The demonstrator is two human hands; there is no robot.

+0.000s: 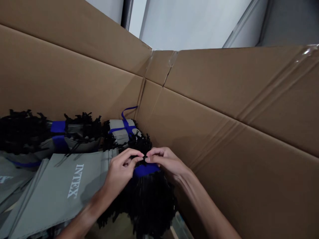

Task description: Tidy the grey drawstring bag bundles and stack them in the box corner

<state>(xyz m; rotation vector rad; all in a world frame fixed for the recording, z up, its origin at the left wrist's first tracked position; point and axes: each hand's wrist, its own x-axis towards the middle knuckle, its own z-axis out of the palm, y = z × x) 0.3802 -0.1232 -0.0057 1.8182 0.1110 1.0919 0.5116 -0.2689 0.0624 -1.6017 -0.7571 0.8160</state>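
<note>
My left hand (124, 165) and my right hand (166, 160) meet fingertip to fingertip, each in a pinch of thumb and forefinger. Between them shows a small bit of black cord (145, 158), partly hidden by the fingers. Right below is a blue band (146, 170) wrapped around a thick bundle of black cords (152, 202), whose ends hang down loosely. Under my left forearm lies a stack of grey fabric pieces (92, 176) printed with INTEX in white.
Tall cardboard walls (236, 149) of a large box rise on the right and behind. Further bundles with blue bands, a long one (82, 139) and a smaller strapped one (119, 132), lie against the back wall. A loose blue strap end (128, 108) sticks up in the corner.
</note>
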